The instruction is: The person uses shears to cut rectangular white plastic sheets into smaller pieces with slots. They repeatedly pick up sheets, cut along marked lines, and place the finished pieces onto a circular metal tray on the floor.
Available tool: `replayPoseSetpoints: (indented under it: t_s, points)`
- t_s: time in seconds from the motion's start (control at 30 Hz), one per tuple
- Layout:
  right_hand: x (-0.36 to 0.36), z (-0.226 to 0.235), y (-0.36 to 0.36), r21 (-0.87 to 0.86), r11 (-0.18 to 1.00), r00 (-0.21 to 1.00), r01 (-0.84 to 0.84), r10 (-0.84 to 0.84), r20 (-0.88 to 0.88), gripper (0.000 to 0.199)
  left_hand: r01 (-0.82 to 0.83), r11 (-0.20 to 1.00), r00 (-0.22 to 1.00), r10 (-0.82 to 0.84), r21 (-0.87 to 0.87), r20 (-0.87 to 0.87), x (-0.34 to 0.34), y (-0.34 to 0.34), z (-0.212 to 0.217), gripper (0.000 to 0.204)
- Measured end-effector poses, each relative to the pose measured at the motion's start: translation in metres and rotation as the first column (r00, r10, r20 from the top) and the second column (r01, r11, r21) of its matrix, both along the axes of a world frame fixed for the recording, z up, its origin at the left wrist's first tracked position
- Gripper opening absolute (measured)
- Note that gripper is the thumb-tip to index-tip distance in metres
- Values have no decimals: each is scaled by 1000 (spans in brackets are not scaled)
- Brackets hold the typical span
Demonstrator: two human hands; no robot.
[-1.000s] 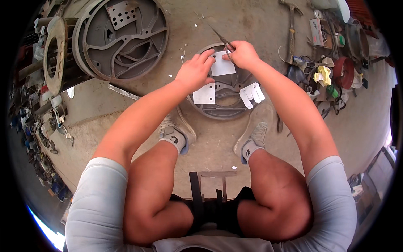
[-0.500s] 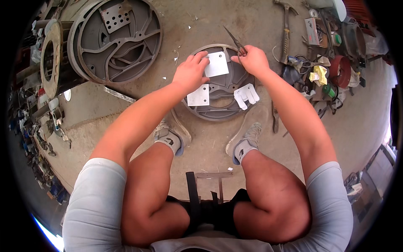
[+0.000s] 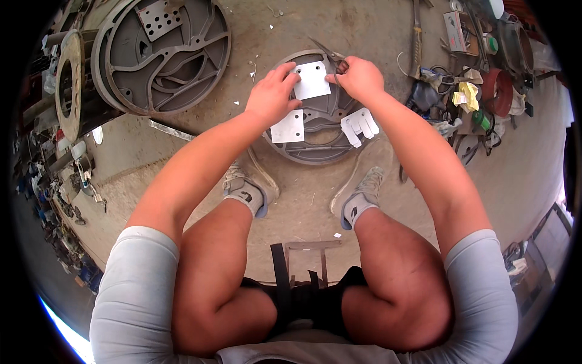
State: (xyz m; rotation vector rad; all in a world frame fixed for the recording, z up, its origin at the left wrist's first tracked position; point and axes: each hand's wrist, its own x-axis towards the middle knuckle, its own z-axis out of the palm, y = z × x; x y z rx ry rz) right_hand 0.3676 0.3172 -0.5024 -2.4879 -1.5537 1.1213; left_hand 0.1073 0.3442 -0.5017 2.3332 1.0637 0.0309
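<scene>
On the round grey cast-metal wheel (image 3: pixel 315 154) lies a white square sheet (image 3: pixel 313 85) with two dark holes along its top edge. My left hand (image 3: pixel 274 96) touches the sheet's left edge, its fingers stretched out and the thumb apart. Dark scissors (image 3: pixel 327 51) are gripped in my right hand (image 3: pixel 362 79), blades pointing up and left, while the fingertips reach the sheet's right edge. Nearer me on the wheel rests a second white sheet (image 3: pixel 287 127) with two holes on its right side. Beside it is a white piece with finger-like lobes (image 3: pixel 360 127), resembling a glove.
Larger stacked wheels (image 3: pixel 163 60) stand at the far left, with a perforated plate (image 3: pixel 159 20) on top. A hammer (image 3: pixel 416 42) lies to the right, near a cluttered heap with crumpled yellow paper (image 3: pixel 465 97) and a red ring (image 3: pixel 497 91). White scraps dot the floor.
The whole view has shifted slightly. My right fingertips have come against the sheet's right edge, the scissors still held. The sheet's upper-left hole now shows beside my left fingers.
</scene>
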Motion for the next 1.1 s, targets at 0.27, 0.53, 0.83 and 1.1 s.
replayPoseSetpoints:
  t_s: [0.27, 0.53, 0.83, 1.1]
  points:
    - [2, -7, -2, 20, 1000, 1000, -8, 8, 1, 56, 11, 999, 1000, -12, 39, 24, -1, -1, -7, 52]
    - [0, -3, 0, 13, 1000, 1000, -17, 17, 10, 57, 25, 998, 999, -27, 56, 24, -2, 0, -8, 52]
    - [2, -5, 0, 2, 1000, 1000, -23, 23, 11, 57, 32, 998, 999, -33, 59, 29, -2, 0, -8, 52]
    - [2, -5, -1, 16, 1000, 1000, -19, 19, 0, 57, 38, 997, 999, -41, 72, 34, -2, 1, -10, 52]
